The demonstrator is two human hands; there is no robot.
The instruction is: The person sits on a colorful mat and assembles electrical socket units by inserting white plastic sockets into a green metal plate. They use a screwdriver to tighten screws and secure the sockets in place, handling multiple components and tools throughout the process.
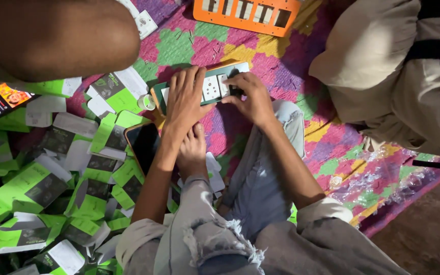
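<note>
While both hands work the switch panel (207, 87) on the mat (281, 66), it sits flat just beyond the wearer's bare foot (192, 153). Left hand (184, 102) lies spread and flat over the panel's left half, pinning it. Right hand (250, 99) is curled, fingertips pinched on a dark module at the panel's right end (exact grip hard to tell, fingers cover it).

Risks, as I judge them:
- Panel rests on soft mat; pressing a module in could tilt or slide it if the left hand eases.
- Small loose screws (215, 51) lie just past the fingers; a nudge scatters them into the mat pattern.
- Phone (143, 142) lies close under the left wrist, easy to knock.

Hard to see:
- Panel's left part hidden under the left palm.
- Orange frame (250, 12) beyond the hands is cut off at the top edge.
- Green-and-white packets (52, 183) heaped left of the left arm, dim.
- Another person's knee (52, 35) and clothing are only partly in view.
</note>
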